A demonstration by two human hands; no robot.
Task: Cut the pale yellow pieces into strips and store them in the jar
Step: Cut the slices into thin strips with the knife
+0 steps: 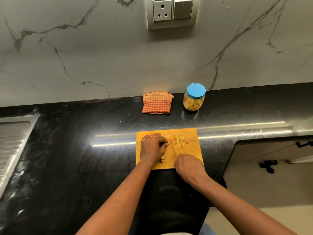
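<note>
Right hand (188, 165) grips a thin knife (176, 150) on the cutting board (194, 153), left hand (152, 147) curls fingers down on a pale yellow piece, two more chunks (162, 159) beside it, short strips (180, 139) scattered, one blue-lidded jar (194, 97) behind on the table (84, 150).

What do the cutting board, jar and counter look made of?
Cutting board: likely wood or bamboo, matte, warm orange-tan with faint grain.
Jar: clear, contents visible through the wall; plastic or glass, cannot tell. Its blue lid looks like plastic, smooth and opaque.
Counter: polished black stone, probably granite; speckled, with glossy light reflections.
</note>
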